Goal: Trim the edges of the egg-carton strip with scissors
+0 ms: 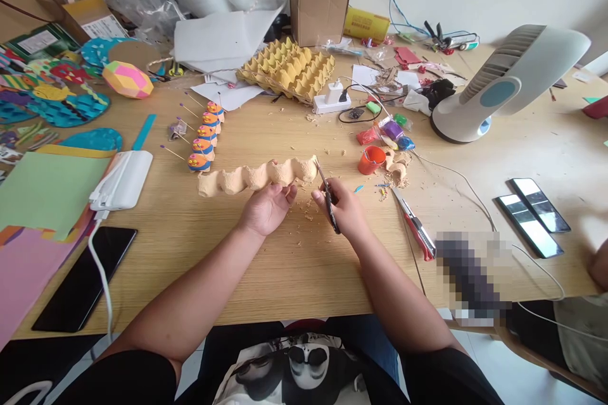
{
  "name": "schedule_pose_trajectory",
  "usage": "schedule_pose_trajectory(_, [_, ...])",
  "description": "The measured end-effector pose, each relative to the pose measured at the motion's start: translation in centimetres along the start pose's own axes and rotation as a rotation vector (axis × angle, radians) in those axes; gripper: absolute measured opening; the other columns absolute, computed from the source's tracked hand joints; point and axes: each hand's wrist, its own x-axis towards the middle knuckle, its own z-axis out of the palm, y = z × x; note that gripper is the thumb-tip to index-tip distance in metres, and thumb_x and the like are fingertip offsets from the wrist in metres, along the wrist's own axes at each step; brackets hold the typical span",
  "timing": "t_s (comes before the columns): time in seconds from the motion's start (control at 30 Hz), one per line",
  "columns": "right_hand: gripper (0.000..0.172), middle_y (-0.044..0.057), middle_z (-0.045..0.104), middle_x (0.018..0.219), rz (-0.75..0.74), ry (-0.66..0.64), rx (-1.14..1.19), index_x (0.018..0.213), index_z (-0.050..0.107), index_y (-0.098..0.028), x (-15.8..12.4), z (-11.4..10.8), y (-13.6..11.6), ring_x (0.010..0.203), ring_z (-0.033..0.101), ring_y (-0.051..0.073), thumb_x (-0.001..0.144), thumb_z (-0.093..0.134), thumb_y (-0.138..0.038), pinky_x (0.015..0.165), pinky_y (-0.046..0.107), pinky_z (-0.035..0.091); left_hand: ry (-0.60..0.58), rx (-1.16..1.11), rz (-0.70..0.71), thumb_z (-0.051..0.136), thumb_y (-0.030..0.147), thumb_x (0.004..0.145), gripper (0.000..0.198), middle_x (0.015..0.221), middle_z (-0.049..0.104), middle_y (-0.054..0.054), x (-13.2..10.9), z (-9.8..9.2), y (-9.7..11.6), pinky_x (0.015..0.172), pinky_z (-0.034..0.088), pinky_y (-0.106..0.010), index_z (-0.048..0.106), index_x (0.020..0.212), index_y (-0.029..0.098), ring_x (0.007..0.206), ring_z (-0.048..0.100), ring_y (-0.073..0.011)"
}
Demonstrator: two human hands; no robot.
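Note:
My left hand (268, 207) grips a strip of egg carton (256, 178) from below, its row of bumps lying crosswise above the table. In my right hand (346, 207) is a pair of scissors (327, 196), the blade tips at the strip's right end. Whether the blades are apart I cannot tell. Beyond the strip's left end stands a painted egg-carton caterpillar (205, 136) in blue, orange and pink, with several purple-tipped sticks (173, 153) beside it. Small paper shavings (308, 216) lie under my hands.
A red bucket (371, 160), carton scraps (398, 168) and a utility knife (418, 228) lie right of my hands. A white fan (503, 85) and two phones (532, 218) are farther right. Left are a power bank (122, 180) and black phone (85, 278). Behind sits a yellow egg tray (289, 69).

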Motion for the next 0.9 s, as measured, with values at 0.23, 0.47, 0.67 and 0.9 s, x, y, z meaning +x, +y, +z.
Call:
schedule_pose_trajectory(0.23, [0.048,-0.004,0.056,0.071,0.019,0.002,-0.051,0.091,0.058,-0.026,-0.15,-0.21,-0.38,0.068,0.05,0.016,0.093,0.064,-0.073,0.064,0.028,0.032,-0.039,-0.006,-0.015,0.088,0.013,0.078,0.055,0.132,0.08,0.002,-0.19,0.32,0.29,0.094,0.06,-0.022,0.075,0.127,0.035,0.105,0.074,-0.0106])
schedule_pose_trajectory(0.47, [0.048,-0.001,0.059,0.07,0.007,0.03,-0.055,0.085,0.06,-0.026,0.03,-0.15,-0.01,0.068,0.053,0.017,0.093,0.065,-0.073,0.063,0.027,0.033,0.012,0.009,-0.002,0.082,0.009,0.079,0.055,0.129,0.081,0.003,-0.29,0.43,0.24,0.094,0.061,-0.025,0.075,0.126,0.036,0.1,0.075,-0.0117])
schedule_pose_trajectory(0.67, [0.048,-0.002,0.058,0.07,0.006,0.055,-0.057,0.084,0.06,-0.025,0.01,-0.15,-0.05,0.067,0.052,0.017,0.091,0.065,-0.073,0.063,0.027,0.033,-0.019,0.016,0.017,0.095,0.021,0.073,0.051,0.124,0.082,0.002,-0.38,0.68,0.31,0.097,0.062,-0.026,0.077,0.119,0.034,0.105,0.076,-0.0142])
schedule_pose_trajectory(0.9, [0.047,-0.004,0.053,0.067,-0.011,0.091,-0.05,0.082,0.058,-0.026,0.0,0.14,0.13,0.065,0.048,0.016,0.092,0.063,-0.072,0.063,0.028,0.032,-0.013,-0.044,-0.003,0.105,0.051,0.064,0.06,0.117,0.083,-0.003,-0.18,0.63,-0.49,0.094,0.065,-0.023,0.078,0.11,0.025,0.104,0.079,-0.0161])
